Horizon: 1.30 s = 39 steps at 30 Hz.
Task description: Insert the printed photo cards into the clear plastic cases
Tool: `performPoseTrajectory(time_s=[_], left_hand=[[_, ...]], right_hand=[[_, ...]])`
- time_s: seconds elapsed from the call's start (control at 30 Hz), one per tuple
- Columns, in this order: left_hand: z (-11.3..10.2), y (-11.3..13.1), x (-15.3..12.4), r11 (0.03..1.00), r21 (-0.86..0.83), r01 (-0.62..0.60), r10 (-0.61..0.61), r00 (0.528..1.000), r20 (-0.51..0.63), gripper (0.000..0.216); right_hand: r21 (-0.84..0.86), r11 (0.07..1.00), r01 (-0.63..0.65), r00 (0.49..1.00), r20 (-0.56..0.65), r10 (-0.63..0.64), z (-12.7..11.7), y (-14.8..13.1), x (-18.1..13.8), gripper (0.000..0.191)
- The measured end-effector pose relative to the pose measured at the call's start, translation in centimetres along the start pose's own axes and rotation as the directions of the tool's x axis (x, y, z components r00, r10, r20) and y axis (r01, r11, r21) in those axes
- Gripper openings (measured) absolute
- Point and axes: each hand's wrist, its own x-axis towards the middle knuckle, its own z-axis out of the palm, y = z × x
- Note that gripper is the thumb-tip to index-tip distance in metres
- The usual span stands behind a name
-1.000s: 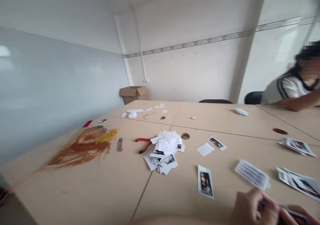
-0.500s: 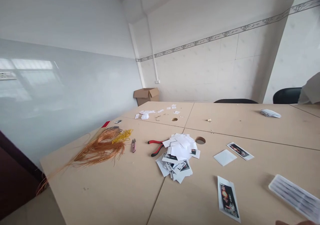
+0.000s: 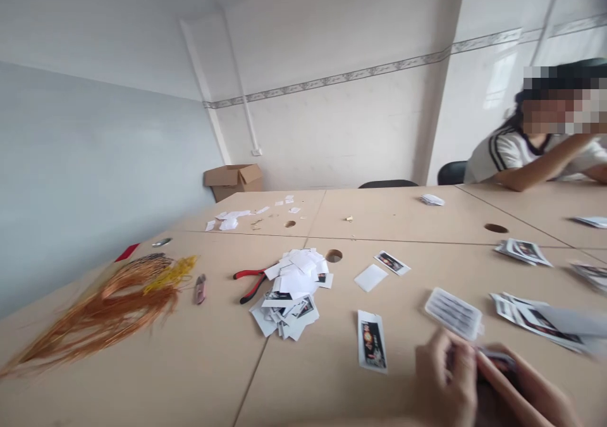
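My bench (image 3: pixel 161 376), tan panels butted edge to edge. At left, a bundle of copper wire (image 3: pixel 109 313) with yellow thread (image 3: pixel 171 274); centre, a utility knife (image 3: pixel 200 288) and red-handled pliers (image 3: pixel 251 284) just beside a heap of white paper offcuts (image 3: pixel 289 294); nearest me, a printed card (image 3: pixel 372 341) and a ruled white card (image 3: pixel 453 313).

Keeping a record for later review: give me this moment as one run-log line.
left hand: holds printed card | right hand: holds same card | beside: white sheet | co-worker: seated, arms resting

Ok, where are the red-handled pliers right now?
Head view: the red-handled pliers lie left of centre, between the white paper pile and the utility knife.
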Motion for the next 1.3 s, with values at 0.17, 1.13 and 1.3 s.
performPoseTrajectory(time_s=[0.17,1.13,1.3], left_hand=[[-0.6,0.2,1.4,0.982,-0.177,-0.070,0.066,0.997,-0.026,0.028],[-0.6,1.4,1.4,0.978,-0.158,-0.139,0.155,0.984,0.092,0.023],[-0.6,1.4,1.5,0.976,-0.168,-0.139,0.154,0.985,0.082,0.023]], right_hand=[[0.091,0.996,-0.019,1.000,-0.010,0.020,1.7,-3.9,1.5,0.030],[0.230,0.972,-0.035,0.999,0.017,0.032,0.7,-4.7,1.3,0.024],[0.198,0.980,-0.015,1.000,0.016,0.012,0.6,-4.7,1.3,0.025]])
